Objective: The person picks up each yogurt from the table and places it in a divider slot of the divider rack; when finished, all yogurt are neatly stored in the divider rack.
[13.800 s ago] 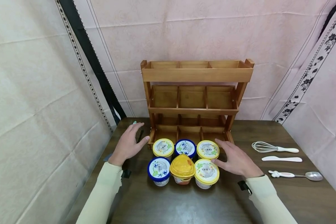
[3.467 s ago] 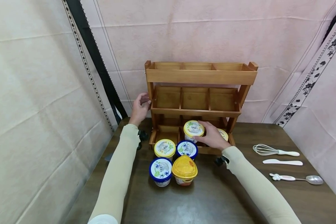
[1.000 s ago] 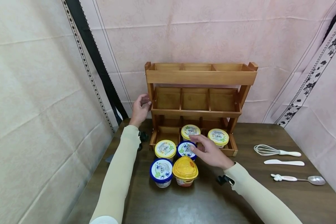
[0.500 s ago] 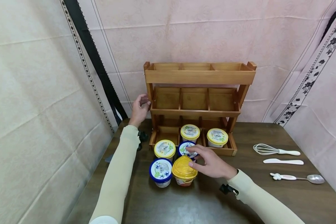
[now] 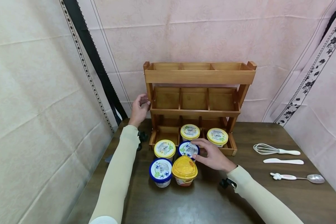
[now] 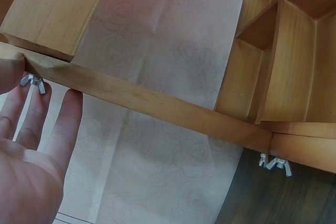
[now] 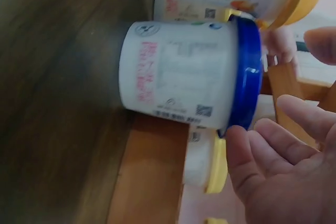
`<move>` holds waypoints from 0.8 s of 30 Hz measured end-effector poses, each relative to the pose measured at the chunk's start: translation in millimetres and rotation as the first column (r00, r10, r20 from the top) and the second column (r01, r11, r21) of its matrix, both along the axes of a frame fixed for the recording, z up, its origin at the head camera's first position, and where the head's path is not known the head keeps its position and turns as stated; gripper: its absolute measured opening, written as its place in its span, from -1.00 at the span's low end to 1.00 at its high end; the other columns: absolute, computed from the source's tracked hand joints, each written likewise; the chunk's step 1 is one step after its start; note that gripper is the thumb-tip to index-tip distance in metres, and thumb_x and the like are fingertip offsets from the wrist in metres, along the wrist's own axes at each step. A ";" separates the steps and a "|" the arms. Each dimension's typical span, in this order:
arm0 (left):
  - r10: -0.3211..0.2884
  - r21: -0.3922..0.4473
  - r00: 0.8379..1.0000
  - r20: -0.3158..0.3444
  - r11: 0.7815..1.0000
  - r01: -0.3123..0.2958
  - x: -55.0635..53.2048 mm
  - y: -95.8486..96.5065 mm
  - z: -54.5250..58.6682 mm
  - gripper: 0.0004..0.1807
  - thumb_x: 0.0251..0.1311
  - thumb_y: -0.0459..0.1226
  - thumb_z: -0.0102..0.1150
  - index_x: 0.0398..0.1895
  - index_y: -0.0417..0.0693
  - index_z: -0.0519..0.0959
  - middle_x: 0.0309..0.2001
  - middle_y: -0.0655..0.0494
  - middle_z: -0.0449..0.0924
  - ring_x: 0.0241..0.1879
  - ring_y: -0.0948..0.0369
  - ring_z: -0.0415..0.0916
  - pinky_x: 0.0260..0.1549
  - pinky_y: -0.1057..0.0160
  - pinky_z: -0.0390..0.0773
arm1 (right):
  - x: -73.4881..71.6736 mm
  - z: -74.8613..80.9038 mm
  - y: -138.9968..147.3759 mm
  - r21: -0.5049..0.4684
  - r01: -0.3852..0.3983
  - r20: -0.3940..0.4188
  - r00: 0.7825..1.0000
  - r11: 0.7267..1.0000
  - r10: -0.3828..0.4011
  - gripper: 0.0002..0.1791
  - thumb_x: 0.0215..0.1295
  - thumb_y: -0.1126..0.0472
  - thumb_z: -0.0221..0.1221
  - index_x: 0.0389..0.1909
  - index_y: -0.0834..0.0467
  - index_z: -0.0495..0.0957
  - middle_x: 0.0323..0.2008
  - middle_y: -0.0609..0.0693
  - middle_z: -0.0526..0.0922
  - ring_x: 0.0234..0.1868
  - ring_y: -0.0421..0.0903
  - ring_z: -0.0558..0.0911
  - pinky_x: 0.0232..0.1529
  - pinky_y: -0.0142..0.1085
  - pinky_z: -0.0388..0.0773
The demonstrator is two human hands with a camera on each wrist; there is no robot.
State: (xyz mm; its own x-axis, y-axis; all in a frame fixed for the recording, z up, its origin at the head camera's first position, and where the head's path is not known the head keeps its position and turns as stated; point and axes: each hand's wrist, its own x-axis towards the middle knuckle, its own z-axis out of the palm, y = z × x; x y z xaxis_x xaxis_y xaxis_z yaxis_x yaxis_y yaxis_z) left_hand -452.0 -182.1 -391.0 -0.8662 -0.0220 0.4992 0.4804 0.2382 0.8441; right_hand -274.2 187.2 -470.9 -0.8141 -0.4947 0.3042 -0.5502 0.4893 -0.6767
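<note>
My left hand [image 5: 139, 109] grips the left upright of a wooden three-tier rack [image 5: 198, 76]. In the left wrist view its thumb lies on one side of the wooden post [image 6: 147, 102], its fingers on the other, beside a wing nut [image 6: 34, 82]. My right hand [image 5: 214, 158] reaches over a blue-lidded white plastic cup [image 5: 186, 148] with loosely spread fingers. The right wrist view has its fingertips right at the edge of the blue lid [image 7: 247, 72], thumb apart. Two yellow-lidded cups occupy the bottom tier: one in the middle [image 5: 190, 131], one at right [image 5: 217, 136].
Before the rack stand another yellow-lidded cup [image 5: 164, 148], a second blue-lidded cup [image 5: 161, 170] and a cup with a domed yellow lid [image 5: 184, 169]. A whisk [image 5: 275, 149], a white knife [image 5: 283, 161] and a spoon [image 5: 296, 178] lie at right.
Two yellow-lidded cups have gone from the table into the rack's bottom tier. My left hand has taken hold of the upright. Lately my right hand moved from the middle cup to the blue-lidded one.
</note>
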 end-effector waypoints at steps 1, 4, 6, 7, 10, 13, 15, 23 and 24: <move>0.000 0.001 1.000 -0.002 1.000 0.000 0.2 -0.1 0.0 -0.59 0.54 -0.30 0.18 0.39 0.04 0.50 0.23 -0.03 0.59 0.29 0.07 0.55 0.30 -0.02 0.58 | -1.8 -1.6 0.6 -0.001 -0.004 0.010 1.000 1.000 0.004 -0.33 0.40 -0.05 0.40 0.44 0.09 0.50 0.39 0.00 0.52 0.16 -0.02 0.64 0.13 0.04 0.72; -0.002 0.004 1.000 -0.002 1.000 0.002 0.7 0.0 0.2 -0.59 0.53 -0.31 0.18 0.38 0.03 0.50 0.23 -0.05 0.59 0.29 0.06 0.55 0.29 -0.04 0.59 | -5.2 -6.3 1.8 0.031 -0.016 0.036 0.999 0.999 0.015 -0.25 0.37 -0.07 0.42 0.50 0.08 0.44 0.46 0.05 0.45 0.27 0.04 0.61 0.20 0.07 0.68; -0.002 0.005 1.000 -0.002 1.000 0.002 1.0 -0.3 -0.1 -0.59 0.53 -0.31 0.18 0.38 0.03 0.50 0.22 -0.04 0.59 0.28 0.06 0.56 0.29 -0.05 0.59 | -6.3 -8.7 2.0 0.070 -0.023 0.053 0.998 0.997 0.019 -0.18 0.35 -0.10 0.42 0.54 0.05 0.38 0.52 0.09 0.39 0.37 0.11 0.55 0.29 0.12 0.62; -0.004 0.004 1.000 -0.002 1.000 0.004 1.2 -0.2 0.0 -0.59 0.53 -0.31 0.18 0.38 0.03 0.50 0.23 -0.04 0.58 0.28 0.06 0.55 0.29 -0.05 0.59 | -6.5 -9.5 2.0 0.091 -0.023 0.060 0.998 0.996 0.018 -0.15 0.33 -0.11 0.43 0.56 0.04 0.36 0.55 0.10 0.35 0.43 0.15 0.51 0.33 0.16 0.58; -0.006 0.001 1.000 -0.005 1.000 0.006 1.3 -0.1 0.3 -0.59 0.54 -0.31 0.18 0.38 0.02 0.50 0.23 -0.04 0.58 0.28 0.07 0.55 0.30 -0.04 0.59 | -7.7 -11.1 1.4 0.134 -0.016 0.068 0.998 0.991 0.007 -0.08 0.30 -0.14 0.44 0.60 0.02 0.30 0.60 0.13 0.29 0.54 0.21 0.39 0.44 0.24 0.45; -0.002 -0.003 1.000 -0.014 1.000 0.002 1.4 0.2 0.8 -0.59 0.54 -0.32 0.18 0.38 0.01 0.49 0.22 -0.05 0.58 0.28 0.06 0.56 0.30 -0.03 0.59 | -10.4 -11.8 0.2 0.141 -0.007 0.049 0.999 0.990 0.000 -0.07 0.29 -0.14 0.45 0.60 0.05 0.29 0.58 0.15 0.32 0.54 0.23 0.39 0.44 0.27 0.42; 0.000 -0.003 1.000 -0.018 1.000 -0.001 1.0 0.4 1.0 -0.59 0.54 -0.32 0.17 0.38 0.00 0.49 0.22 -0.05 0.58 0.28 0.06 0.56 0.29 -0.02 0.59 | -12.6 -12.3 -0.5 0.140 0.001 0.030 1.000 0.990 -0.005 -0.07 0.29 -0.13 0.46 0.59 0.07 0.30 0.55 0.14 0.36 0.51 0.20 0.43 0.43 0.25 0.44; -0.002 -0.004 1.000 0.000 1.000 0.002 0.3 -0.2 0.0 -0.59 0.54 -0.31 0.18 0.39 0.01 0.49 0.23 -0.05 0.57 0.28 0.06 0.56 0.35 -0.05 0.54 | -15.9 -11.0 -0.4 0.105 0.016 0.033 0.999 0.994 -0.019 -0.06 0.22 -0.14 0.51 0.55 0.08 0.37 0.47 0.09 0.44 0.37 0.09 0.56 0.25 0.05 0.66; -0.002 -0.002 1.000 0.004 1.000 0.002 0.2 -0.2 0.0 -0.58 0.54 -0.30 0.18 0.39 0.01 0.48 0.24 -0.05 0.57 0.29 0.06 0.56 0.35 -0.05 0.54 | -16.3 -10.4 -0.2 0.097 0.020 0.046 0.999 0.995 -0.025 -0.05 0.21 -0.15 0.52 0.55 0.07 0.37 0.47 0.08 0.44 0.37 0.08 0.56 0.23 0.01 0.68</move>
State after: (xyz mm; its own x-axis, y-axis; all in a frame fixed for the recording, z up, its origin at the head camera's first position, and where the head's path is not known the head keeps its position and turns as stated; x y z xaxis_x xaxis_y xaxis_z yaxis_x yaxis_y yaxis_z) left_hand -451.8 -182.3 -391.0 -0.8682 -0.0192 0.4959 0.4777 0.2386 0.8455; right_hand -290.5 187.0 -481.4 -0.8377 -0.5011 0.2174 -0.5070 0.5652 -0.6508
